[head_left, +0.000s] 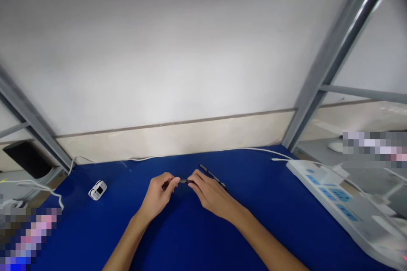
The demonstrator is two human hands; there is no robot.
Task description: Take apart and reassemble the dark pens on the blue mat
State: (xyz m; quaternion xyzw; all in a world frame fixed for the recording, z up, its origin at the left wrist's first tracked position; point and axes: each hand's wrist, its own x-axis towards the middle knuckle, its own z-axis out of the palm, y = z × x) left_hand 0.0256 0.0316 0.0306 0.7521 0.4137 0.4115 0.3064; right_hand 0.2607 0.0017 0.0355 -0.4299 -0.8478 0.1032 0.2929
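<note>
Both hands meet over the middle of a blue table (254, 203). My left hand (159, 194) is closed, its thumb and fingers pinching one end of a small dark object (184, 181). My right hand (208, 192) pinches the other end with fingers pressed together. The object is too small to name. A thin dark pen-like tool (212, 175) lies on the table just behind my right hand.
A small white device (97, 189) sits at the left of the table. A white power strip with blue sockets (333, 197) lies along the right edge. White cables (254, 149) run along the back edge. Grey metal frame posts (330, 59) rise at both sides.
</note>
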